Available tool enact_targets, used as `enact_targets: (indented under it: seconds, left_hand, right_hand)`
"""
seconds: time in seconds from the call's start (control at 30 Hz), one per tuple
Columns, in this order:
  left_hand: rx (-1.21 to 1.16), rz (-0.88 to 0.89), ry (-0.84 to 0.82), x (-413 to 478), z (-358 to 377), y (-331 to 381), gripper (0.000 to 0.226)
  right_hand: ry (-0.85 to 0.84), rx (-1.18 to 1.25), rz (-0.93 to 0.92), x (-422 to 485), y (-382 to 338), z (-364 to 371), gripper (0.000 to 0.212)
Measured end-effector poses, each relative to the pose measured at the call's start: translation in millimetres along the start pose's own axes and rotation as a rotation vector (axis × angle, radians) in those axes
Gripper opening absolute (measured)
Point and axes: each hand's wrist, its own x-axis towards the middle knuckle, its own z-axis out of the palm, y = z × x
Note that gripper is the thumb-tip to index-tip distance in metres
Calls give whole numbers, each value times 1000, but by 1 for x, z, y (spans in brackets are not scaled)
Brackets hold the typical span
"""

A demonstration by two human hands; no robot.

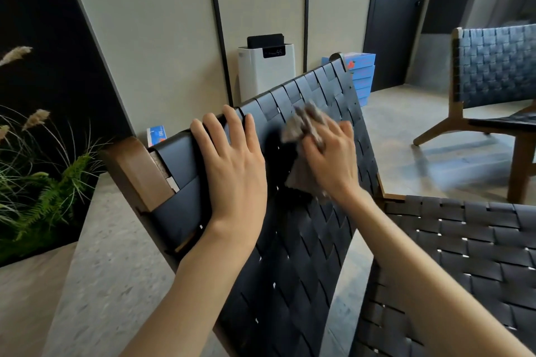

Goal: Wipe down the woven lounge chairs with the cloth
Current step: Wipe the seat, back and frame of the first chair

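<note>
Centrally, a crumpled grey cloth [307, 125] is pressed against the black woven backrest [290, 240] of a lounge chair, bunched in the right hand [330, 159], whose grip is curled around it. The left hand [232, 165] lies flat near the top edge, grip open. Behind stand stacked blue boxes [361, 78], contents unseen. A second chair [493, 72] stands well apart.

Soft daylight, wide-angle edge warping, motion blur on the cloth [304, 124].
</note>
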Motion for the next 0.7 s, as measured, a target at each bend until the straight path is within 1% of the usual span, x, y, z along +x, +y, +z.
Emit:
enact_targets:
  seconds: [0.1, 0.17, 0.23, 0.27, 0.33, 0.4, 0.47, 0.53, 0.63, 0.67, 0.7]
  left_hand:
    - [-13, -3, 14, 0, 0, 0, 60]
    - [-15, -4, 24, -1, 0, 0, 60]
    - [-8, 0, 20, 0, 1, 0, 60]
    - [-5, 0, 17, 0, 1, 0, 60]
    - [-6, -5, 6, 0, 2, 2, 61]
    - [-6, -14, 5, 1, 3, 4, 60]
    - [-5, -12, 11, 2, 3, 3, 60]
    - [-1, -10, 12, 1, 2, 2, 61]
    - [1, -7, 9, -1, 2, 2, 60]
    - [-8, -7, 9, -1, 2, 3, 59]
    - [-17, -6, 12, -1, 2, 3, 58]
  right_hand:
    - [-83, -76, 50, 56, -26, 30, 53]
    - [-86, -103, 100, 56, -25, 50, 60]
    - [-37, -94, 134, 30, -8, 58, 62]
    - [-41, -103, 145, 10, 5, 58, 61]
    - [-104, -166, 160, -34, 36, 50, 58]
    - [-201, -228, 204, -74, 59, 35, 59]
    - [-259, -239, 236, -82, 64, 21, 61]
    - [-217, -190, 205, -53, 47, 13, 62]
    - [-147, -168, 66, 15, 1, 22, 56]
    - [-148, -164, 61, 33, -13, 31, 53]
    - [-146, -159, 98, 45, -24, 40, 49]
